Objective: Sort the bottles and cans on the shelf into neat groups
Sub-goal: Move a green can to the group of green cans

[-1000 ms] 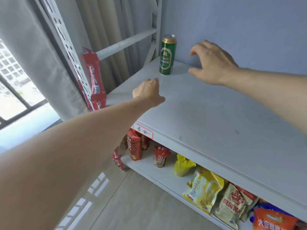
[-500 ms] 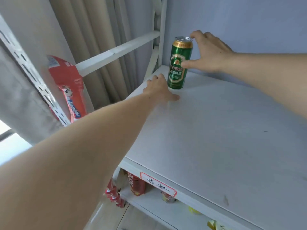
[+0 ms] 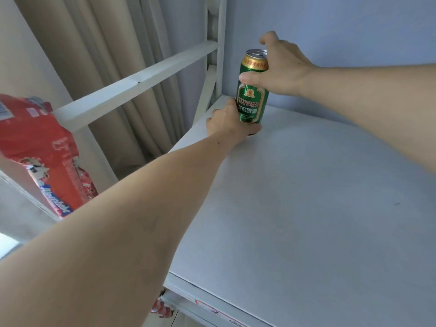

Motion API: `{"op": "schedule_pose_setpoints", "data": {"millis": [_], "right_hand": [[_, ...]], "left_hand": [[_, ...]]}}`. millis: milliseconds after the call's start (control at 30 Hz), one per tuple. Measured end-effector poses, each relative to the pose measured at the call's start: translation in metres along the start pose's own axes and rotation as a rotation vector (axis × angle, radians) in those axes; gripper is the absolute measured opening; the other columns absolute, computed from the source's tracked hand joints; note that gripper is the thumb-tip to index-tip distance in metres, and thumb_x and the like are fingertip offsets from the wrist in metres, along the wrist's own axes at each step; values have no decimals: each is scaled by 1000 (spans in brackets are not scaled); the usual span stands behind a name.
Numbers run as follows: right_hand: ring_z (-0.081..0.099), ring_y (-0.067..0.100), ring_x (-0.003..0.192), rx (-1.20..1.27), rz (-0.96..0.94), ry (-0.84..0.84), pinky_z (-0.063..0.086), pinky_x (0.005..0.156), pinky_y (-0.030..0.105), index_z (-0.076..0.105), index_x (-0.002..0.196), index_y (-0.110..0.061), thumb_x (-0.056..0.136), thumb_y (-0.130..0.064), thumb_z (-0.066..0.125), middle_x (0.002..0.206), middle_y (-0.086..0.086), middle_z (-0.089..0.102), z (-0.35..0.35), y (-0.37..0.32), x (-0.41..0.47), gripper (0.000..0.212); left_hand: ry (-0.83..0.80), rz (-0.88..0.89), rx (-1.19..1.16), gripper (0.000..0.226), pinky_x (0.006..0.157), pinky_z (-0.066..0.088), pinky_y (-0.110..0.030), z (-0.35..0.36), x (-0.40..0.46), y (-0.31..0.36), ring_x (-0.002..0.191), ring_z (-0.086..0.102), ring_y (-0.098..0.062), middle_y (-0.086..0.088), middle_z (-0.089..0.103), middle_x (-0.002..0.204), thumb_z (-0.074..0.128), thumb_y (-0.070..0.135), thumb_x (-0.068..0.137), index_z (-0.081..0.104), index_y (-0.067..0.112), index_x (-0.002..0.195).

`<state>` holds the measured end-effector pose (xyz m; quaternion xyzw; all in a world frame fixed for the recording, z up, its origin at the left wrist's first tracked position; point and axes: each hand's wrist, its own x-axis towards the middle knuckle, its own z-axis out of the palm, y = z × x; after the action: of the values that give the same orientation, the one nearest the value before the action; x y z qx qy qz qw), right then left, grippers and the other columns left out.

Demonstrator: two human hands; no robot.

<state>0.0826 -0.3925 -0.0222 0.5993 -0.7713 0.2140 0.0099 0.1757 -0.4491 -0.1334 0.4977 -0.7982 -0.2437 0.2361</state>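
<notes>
A tall green beer can (image 3: 252, 100) with a gold collar stands upright in the far left corner of the white shelf (image 3: 306, 208). My right hand (image 3: 283, 69) grips its upper part, thumb across the front and fingers round the back. My left hand (image 3: 230, 123) wraps the can's base from the left, resting on the shelf board. No other can or bottle shows on this shelf.
A white upright post (image 3: 220, 43) and a slanted cross rail (image 3: 132, 83) frame the shelf's left end, with beige curtains (image 3: 106, 67) behind. A red snack packet (image 3: 44, 156) hangs at the left. A blue-grey wall backs the shelf.
Both hands closed in on the can: the right went from hovering to gripping its top, the left slid forward along the shelf to its base. The camera moved closer.
</notes>
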Motion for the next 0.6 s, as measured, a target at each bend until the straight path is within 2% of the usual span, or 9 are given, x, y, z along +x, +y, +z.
{"op": "schedule_pose_setpoints", "data": {"millis": [200, 300, 400, 467, 600], "right_hand": [[47, 27, 122, 16, 3, 33, 41, 96, 36, 28, 144, -15, 83, -52, 65, 138, 11, 45, -22, 9, -29, 81], [47, 26, 121, 23, 9, 20, 39, 92, 33, 28, 144, -17, 83, -52, 65, 137, 10, 47, -46, 15, -55, 80], [49, 20, 111, 39, 8, 14, 38, 86, 30, 33, 142, -20, 83, -52, 65, 134, 6, 50, -71, 20, -88, 75], [47, 17, 102, 43, 3, 14, 37, 82, 29, 38, 139, -22, 83, -51, 65, 131, 4, 53, -89, 24, -111, 69], [46, 15, 99, 39, 0, -8, 36, 80, 28, 41, 136, -20, 83, -47, 66, 125, 1, 55, -123, 33, -159, 64]], "left_hand": [[32, 29, -6, 63, 90, 47, -41, -9, -24, 15, 102, 58, -23, 4, 63, 106, 76, 52, 64, 45, 24, 111], [18, 58, -6, 63, 84, 48, -39, -13, -51, 32, 98, 58, -22, 3, 62, 105, 77, 50, 65, 45, 23, 111], [0, 70, -46, 64, 75, 47, -35, -15, -84, 54, 96, 56, -19, 3, 62, 107, 78, 49, 65, 45, 21, 113], [-6, 77, -74, 65, 75, 51, -36, -14, -107, 71, 96, 58, -19, 3, 62, 106, 79, 48, 63, 46, 21, 111], [-23, 78, -84, 66, 71, 50, -36, -11, -154, 105, 93, 58, -20, 2, 61, 105, 80, 50, 61, 43, 20, 107]]}}
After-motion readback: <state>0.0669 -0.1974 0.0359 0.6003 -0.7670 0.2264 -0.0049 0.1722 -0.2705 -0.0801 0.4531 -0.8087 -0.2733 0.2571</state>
